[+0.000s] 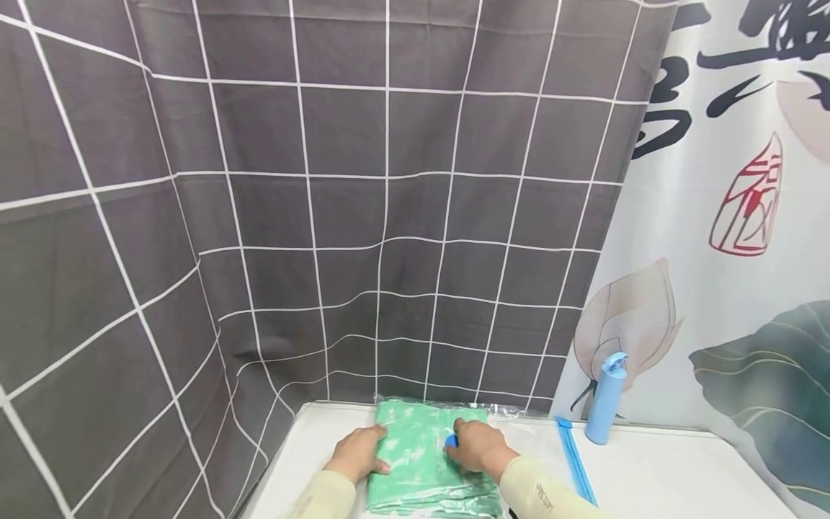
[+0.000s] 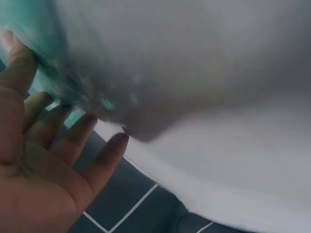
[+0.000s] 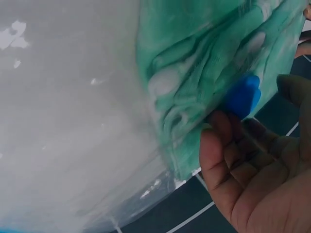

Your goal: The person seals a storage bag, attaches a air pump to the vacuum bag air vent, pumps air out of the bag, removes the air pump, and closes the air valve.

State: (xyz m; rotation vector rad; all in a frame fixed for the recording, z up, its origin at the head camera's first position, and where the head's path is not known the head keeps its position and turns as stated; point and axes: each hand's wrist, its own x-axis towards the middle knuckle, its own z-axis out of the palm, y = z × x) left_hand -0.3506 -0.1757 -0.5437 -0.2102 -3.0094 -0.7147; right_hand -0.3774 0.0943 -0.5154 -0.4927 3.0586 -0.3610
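Inside a clear plastic storage bag (image 1: 512,409) lies a folded green cloth (image 1: 415,450) with a white pattern, flat on the white table. A round blue valve cap (image 3: 245,94) sits over the cloth. My right hand (image 1: 478,447) has the cap between thumb and forefinger, the other fingers curled beside it. At the left edge of the bag, my left hand (image 1: 359,453) touches the plastic, thumb toward the cloth and fingers spread, as its wrist view also shows. The bag's right side carries a blue zip strip (image 1: 573,461).
A light blue cylinder with a loop on top (image 1: 606,400) stands on the white table (image 1: 674,468) at right, past the zip strip. Dark curtain with white grid lines (image 1: 350,216) hangs behind and at left. A printed white curtain (image 1: 674,216) hangs at right.
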